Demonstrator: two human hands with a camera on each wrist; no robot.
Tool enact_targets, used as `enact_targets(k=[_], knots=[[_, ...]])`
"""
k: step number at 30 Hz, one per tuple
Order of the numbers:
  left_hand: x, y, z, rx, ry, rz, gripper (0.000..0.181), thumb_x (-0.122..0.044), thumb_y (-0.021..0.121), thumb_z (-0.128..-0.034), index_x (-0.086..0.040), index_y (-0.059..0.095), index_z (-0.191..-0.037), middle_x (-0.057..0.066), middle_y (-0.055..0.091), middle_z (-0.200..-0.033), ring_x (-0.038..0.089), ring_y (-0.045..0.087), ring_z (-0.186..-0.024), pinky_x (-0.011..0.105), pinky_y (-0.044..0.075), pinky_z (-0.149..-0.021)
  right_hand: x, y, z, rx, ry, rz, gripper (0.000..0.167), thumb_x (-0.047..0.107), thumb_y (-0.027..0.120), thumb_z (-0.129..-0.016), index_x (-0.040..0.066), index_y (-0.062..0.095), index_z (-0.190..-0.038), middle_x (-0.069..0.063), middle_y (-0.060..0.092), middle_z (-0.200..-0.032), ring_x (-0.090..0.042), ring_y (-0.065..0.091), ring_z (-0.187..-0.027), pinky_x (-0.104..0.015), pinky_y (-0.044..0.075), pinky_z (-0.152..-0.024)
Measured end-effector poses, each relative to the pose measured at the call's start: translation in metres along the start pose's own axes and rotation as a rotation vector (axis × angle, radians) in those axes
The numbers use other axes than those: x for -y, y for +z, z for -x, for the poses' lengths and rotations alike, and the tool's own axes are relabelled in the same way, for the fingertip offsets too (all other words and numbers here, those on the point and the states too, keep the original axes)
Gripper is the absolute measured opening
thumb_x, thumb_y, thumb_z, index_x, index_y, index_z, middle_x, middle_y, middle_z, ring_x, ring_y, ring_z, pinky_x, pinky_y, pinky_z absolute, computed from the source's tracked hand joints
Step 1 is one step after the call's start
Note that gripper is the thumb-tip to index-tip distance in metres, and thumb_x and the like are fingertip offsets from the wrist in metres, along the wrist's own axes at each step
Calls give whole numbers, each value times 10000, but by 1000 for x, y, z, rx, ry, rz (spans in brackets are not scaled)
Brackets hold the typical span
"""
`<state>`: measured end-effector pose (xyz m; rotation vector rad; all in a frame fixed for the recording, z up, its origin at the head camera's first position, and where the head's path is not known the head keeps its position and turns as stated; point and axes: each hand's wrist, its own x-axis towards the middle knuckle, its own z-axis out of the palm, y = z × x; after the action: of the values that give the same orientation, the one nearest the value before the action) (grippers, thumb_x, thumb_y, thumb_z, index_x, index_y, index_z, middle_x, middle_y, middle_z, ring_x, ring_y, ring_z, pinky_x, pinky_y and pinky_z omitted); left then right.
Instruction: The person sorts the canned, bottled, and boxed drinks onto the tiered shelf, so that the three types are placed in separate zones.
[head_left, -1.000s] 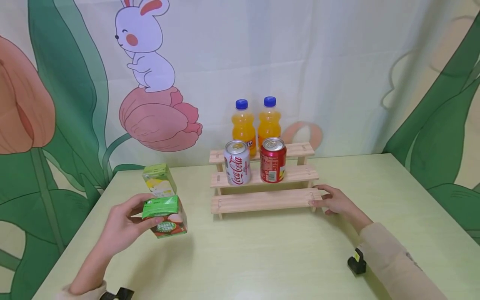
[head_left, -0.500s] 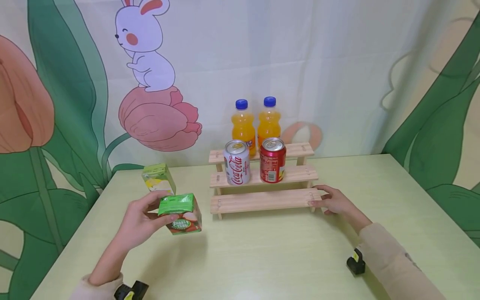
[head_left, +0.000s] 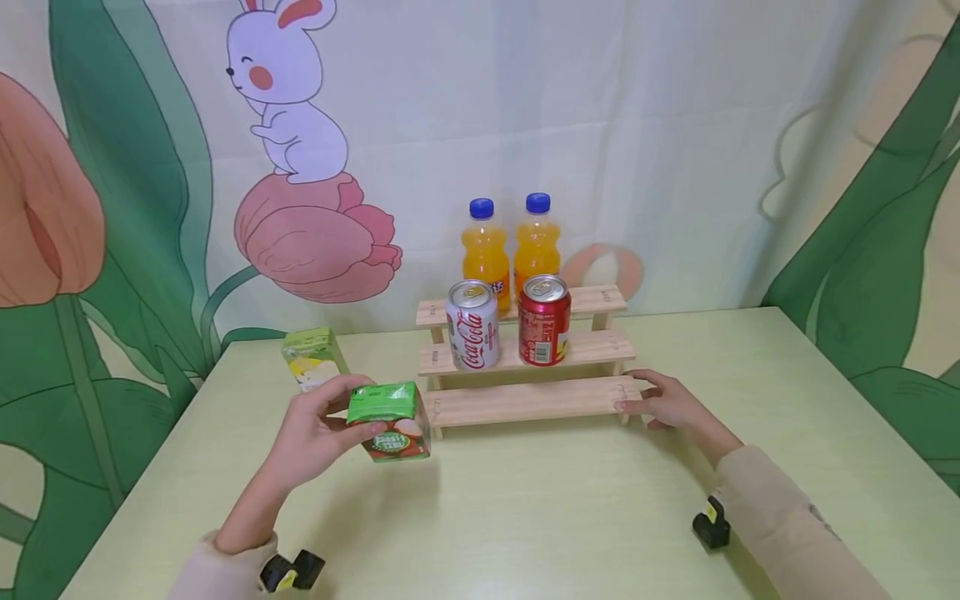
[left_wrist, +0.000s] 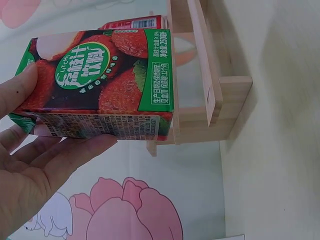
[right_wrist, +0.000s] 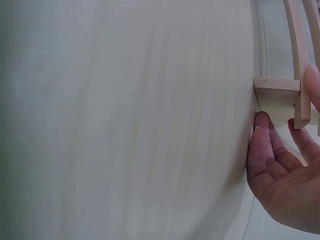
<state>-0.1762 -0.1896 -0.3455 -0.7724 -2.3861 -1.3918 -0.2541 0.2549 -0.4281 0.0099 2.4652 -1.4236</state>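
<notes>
My left hand (head_left: 322, 433) grips a lychee juice box (head_left: 392, 425) between thumb and fingers, raised off the table just left of and in front of a wooden three-step display rack (head_left: 532, 402). In the left wrist view the box (left_wrist: 100, 82) lies across the picture, its red lychee side and fine print showing. At the rack's right end, my right hand (head_left: 667, 404) holds the lowest step. The right wrist view has the thumb on one face of the board (right_wrist: 298, 65) and a fingertip at its end, other fingers near the leg.
Two orange soda bottles (head_left: 486, 250) stand on the top step. A white Coca-Cola can (head_left: 472, 333) and a red can (head_left: 544, 329) stand on the middle step. A yellow-green drink carton (head_left: 311, 354) is behind my left hand. A printed curtain (head_left: 675, 167) hangs behind the table.
My left hand has carried the lychee juice box rightward and slightly away, close to the rack's left end. The right hand has stayed on the rack.
</notes>
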Motion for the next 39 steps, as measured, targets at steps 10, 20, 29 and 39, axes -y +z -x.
enact_targets(k=[10, 20, 29, 39], knots=[[-7, 17, -14, 26, -5, 65, 363, 24, 753, -697, -33, 602, -1022, 91, 647, -876, 159, 625, -741, 291, 539, -587, 0, -2, -1, -3, -5, 1, 730, 287, 680, -818, 5, 304, -1377, -252, 482, -1182, -213, 520, -871, -298, 483, -631], [-10, 34, -26, 52, -25, 115, 383, 8, 752, -707, -39, 605, -1058, 93, 650, -925, 193, 617, -791, 317, 540, -654, -1, -1, -1, 1, -3, 2, 743, 291, 679, -818, -5, 294, -1379, -270, 480, -1196, -206, 523, -866, -294, 484, -622], [-25, 46, -33, 41, -48, 129, 385, 43, 739, -706, 8, 596, -1061, 137, 651, -923, 215, 620, -788, 308, 535, -654, 0, -1, -1, -2, -16, 8, 736, 279, 680, -818, -18, 298, -1374, -279, 484, -1180, -214, 522, -862, -303, 486, -623], [-11, 65, -47, 23, -43, 186, 382, 14, 746, -712, -25, 601, -1064, 124, 647, -915, 210, 618, -778, 299, 534, -643, -4, -3, -4, -1, -29, -1, 738, 278, 681, -816, -16, 297, -1373, -286, 491, -1185, -206, 534, -864, -305, 484, -625]])
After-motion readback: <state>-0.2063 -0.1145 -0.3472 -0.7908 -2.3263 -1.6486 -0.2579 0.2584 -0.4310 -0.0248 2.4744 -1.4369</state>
